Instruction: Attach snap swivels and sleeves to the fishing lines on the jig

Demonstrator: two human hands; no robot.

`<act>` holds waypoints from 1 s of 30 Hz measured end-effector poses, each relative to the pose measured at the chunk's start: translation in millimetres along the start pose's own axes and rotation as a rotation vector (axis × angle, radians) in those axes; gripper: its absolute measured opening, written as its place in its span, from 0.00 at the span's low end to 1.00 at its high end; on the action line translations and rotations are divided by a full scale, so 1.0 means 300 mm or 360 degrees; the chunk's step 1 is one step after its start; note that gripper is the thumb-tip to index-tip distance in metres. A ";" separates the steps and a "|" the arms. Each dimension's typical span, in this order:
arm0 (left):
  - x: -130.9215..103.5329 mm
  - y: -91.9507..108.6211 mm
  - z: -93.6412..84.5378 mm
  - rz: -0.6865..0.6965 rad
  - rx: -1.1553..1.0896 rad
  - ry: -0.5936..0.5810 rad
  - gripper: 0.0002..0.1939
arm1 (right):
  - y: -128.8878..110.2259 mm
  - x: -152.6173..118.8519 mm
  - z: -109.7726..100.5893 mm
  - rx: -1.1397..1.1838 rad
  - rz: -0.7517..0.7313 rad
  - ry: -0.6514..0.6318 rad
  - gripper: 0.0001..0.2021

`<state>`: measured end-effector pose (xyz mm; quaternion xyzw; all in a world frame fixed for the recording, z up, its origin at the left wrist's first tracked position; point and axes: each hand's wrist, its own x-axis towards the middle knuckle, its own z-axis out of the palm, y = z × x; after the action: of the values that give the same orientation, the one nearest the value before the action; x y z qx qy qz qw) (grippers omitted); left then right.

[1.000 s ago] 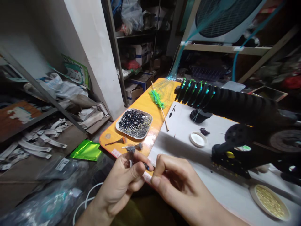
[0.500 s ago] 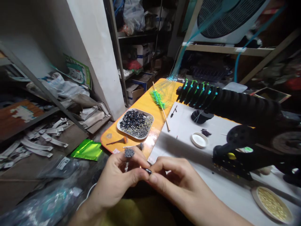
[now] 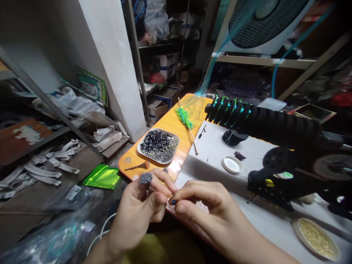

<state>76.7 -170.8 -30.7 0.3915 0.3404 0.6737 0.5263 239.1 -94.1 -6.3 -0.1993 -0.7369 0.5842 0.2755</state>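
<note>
Right hand (image 3: 210,207) pinches dark piece (image 3: 174,202); white label (image 3: 73,191) blurred beyond reading.

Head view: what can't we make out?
Gray bundle: head view, lower part mostly hidden by left hand.
Dark bit: head view, too small to identify, partly covered by right hand.
Gray tip: head view, rest hidden behind left hand.
Fan: head view, cut off by top edge.

White tray (image 3: 139,149) on yellow table (image 3: 184,145)
</note>
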 end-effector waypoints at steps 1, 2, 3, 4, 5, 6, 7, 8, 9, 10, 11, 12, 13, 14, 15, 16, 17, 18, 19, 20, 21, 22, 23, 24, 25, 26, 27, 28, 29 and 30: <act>-0.001 -0.006 0.002 -0.0049 -0.0113 -0.0057 0.07 | -0.005 0.001 -0.001 -0.0116 -0.0106 0.0025 0.06; -0.001 -0.008 0.000 -0.0067 -0.0167 -0.0110 0.08 | -0.009 0.002 -0.002 -0.0194 -0.0188 0.0039 0.06; 0.000 -0.007 -0.003 -0.0056 -0.0171 -0.0131 0.08 | -0.013 0.002 -0.002 -0.0237 -0.0240 0.0043 0.06; 0.001 -0.004 -0.009 -0.0020 -0.0137 -0.0109 0.08 | -0.015 0.001 -0.002 -0.0255 -0.0260 0.0048 0.06; 0.002 0.002 -0.016 0.0023 -0.0069 -0.0041 0.06 | -0.017 0.001 -0.002 -0.0261 -0.0260 0.0056 0.06; 0.004 0.008 -0.022 0.0073 0.0024 0.0037 0.05 | -0.019 0.000 -0.002 -0.0260 -0.0254 0.0070 0.06; 0.007 0.014 -0.027 0.0100 0.0128 0.0094 0.08 | -0.021 0.000 -0.002 -0.0255 -0.0241 0.0080 0.06; 0.009 0.020 -0.030 0.0105 0.0226 0.0105 0.13 | -0.022 0.001 -0.003 -0.0244 -0.0222 0.0086 0.06; 0.011 0.025 -0.031 0.0094 0.0311 0.0076 0.15 | -0.023 0.001 -0.003 -0.0235 -0.0197 0.0086 0.06; 0.014 0.028 -0.031 0.0095 0.0376 0.0027 0.13 | -0.023 0.002 -0.003 -0.0231 -0.0171 0.0082 0.06; 0.017 0.030 -0.029 0.0103 0.0424 -0.0021 0.08 | -0.023 0.002 -0.003 -0.0230 -0.0144 0.0076 0.07; 0.019 0.030 -0.026 0.0134 0.0462 -0.0056 0.05 | -0.022 0.003 -0.003 -0.0230 -0.0118 0.0068 0.07; 0.021 0.029 -0.023 0.0174 0.0501 -0.0063 0.04 | -0.021 0.003 -0.003 -0.0228 -0.0099 0.0058 0.07; 0.022 0.026 -0.020 0.0216 0.0536 -0.0059 0.05 | -0.020 0.003 -0.003 -0.0225 -0.0094 0.0049 0.07; 0.022 0.023 -0.018 0.0238 0.0545 -0.0044 0.07 | -0.018 0.002 -0.003 -0.0224 -0.0107 0.0039 0.07; 0.021 0.019 -0.017 0.0225 0.0511 -0.0028 0.08 | -0.016 0.002 -0.003 -0.0229 -0.0133 0.0036 0.07; 0.019 0.015 -0.016 0.0188 0.0430 -0.0017 0.08 | -0.014 0.002 -0.004 -0.0248 -0.0167 0.0032 0.07; 0.015 0.012 -0.016 0.0131 0.0322 -0.0016 0.09 | -0.011 0.002 -0.005 -0.0283 -0.0212 0.0030 0.07; 0.011 0.009 -0.015 0.0057 0.0219 -0.0025 0.10 | -0.007 0.001 -0.006 -0.0331 -0.0262 0.0029 0.06; 0.007 0.008 -0.015 -0.0008 0.0145 -0.0045 0.11 | -0.003 0.002 -0.007 -0.0391 -0.0312 0.0027 0.06; 0.003 0.008 -0.015 -0.0063 0.0116 -0.0067 0.11 | 0.001 0.002 -0.008 -0.0463 -0.0368 0.0022 0.06; -0.001 0.009 -0.014 -0.0104 0.0130 -0.0090 0.12 | 0.005 0.002 -0.009 -0.0552 -0.0432 0.0015 0.06; -0.004 0.011 -0.014 -0.0145 0.0171 -0.0106 0.13 | 0.008 0.001 -0.011 -0.0667 -0.0501 0.0018 0.06; -0.007 0.014 -0.015 -0.0193 0.0219 -0.0109 0.13 | 0.010 0.001 -0.012 -0.0809 -0.0580 0.0031 0.06; -0.007 0.017 -0.017 -0.0241 0.0256 -0.0103 0.13 | 0.009 -0.001 -0.014 -0.0978 -0.0669 0.0039 0.06; -0.007 0.019 -0.020 -0.0290 0.0284 -0.0095 0.13 | 0.006 -0.003 -0.018 -0.1167 -0.0768 0.0043 0.06; -0.005 0.022 -0.025 -0.0337 0.0316 -0.0084 0.13 | 0.001 -0.006 -0.023 -0.1355 -0.0870 0.0051 0.07; -0.002 0.024 -0.032 -0.0376 0.0355 -0.0071 0.13 | -0.007 -0.010 -0.028 -0.1525 -0.0971 0.0062 0.09; 0.002 0.027 -0.041 -0.0409 0.0405 -0.0052 0.12 | -0.017 -0.013 -0.035 -0.1666 -0.1061 0.0077 0.11; 0.005 0.031 -0.051 -0.0434 0.0464 -0.0029 0.12 | -0.027 -0.017 -0.042 -0.1775 -0.1124 0.0095 0.13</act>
<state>58.6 -172.1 -29.4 0.4198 0.4795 0.5362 0.5535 251.3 -89.7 2.7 -0.0747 -0.9421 -0.0162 0.3264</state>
